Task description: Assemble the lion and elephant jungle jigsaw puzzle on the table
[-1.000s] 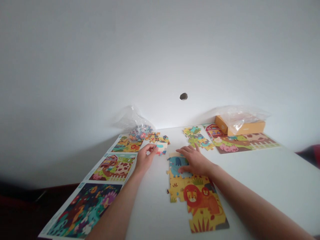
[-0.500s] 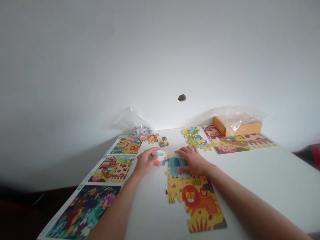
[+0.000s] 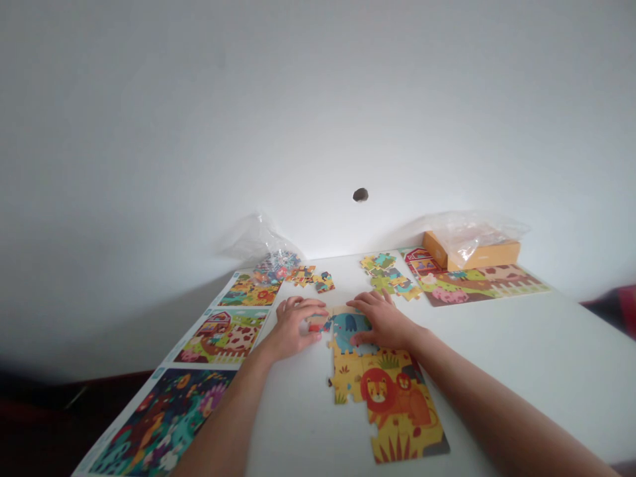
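Red-and-blue jigsaw piece [image 3: 318, 322] partly covered by left hand [image 3: 294, 326], thumb parted; elephant-and-lion puzzle [image 3: 390, 391] overlaid by right hand [image 3: 385, 320], spread wide.

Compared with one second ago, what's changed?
The left hand brought the loose piece closer to the camera, beside the left edge of the joined puzzle; its pinch has opened over the piece. Whether they interlock is hidden. Right hand stayed on the puzzle, orange box unmoved.

Left hand [image 3: 294, 328] over a red-edged piece [image 3: 319, 326] — right hand [image 3: 386, 321] on the lion puzzle [image 3: 390, 397].
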Motion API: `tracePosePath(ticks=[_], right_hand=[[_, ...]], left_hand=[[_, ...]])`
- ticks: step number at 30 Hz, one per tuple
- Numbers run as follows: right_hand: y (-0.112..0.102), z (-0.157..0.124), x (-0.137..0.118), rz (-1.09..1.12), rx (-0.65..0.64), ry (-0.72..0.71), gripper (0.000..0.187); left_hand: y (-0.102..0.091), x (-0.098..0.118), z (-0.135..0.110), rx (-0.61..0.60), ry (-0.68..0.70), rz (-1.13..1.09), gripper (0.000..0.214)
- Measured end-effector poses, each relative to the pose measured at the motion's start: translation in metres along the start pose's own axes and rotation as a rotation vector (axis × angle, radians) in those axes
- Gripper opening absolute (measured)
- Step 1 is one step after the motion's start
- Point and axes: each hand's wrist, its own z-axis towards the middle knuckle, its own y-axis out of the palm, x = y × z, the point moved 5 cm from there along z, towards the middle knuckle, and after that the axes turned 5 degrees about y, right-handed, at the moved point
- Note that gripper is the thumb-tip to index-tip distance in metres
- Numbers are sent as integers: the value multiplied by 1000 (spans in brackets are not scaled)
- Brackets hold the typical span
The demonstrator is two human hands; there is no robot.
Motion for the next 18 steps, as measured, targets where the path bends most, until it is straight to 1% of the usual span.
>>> tracePosePath(ticks=[12,18], right_hand=[[2,1,1,6,-1,-7,79],[1,1,0,3,-3,-7,78]], left_hand=[[-1,0,3,74,5,11,36],[0,2,2,63,27,47,28]])
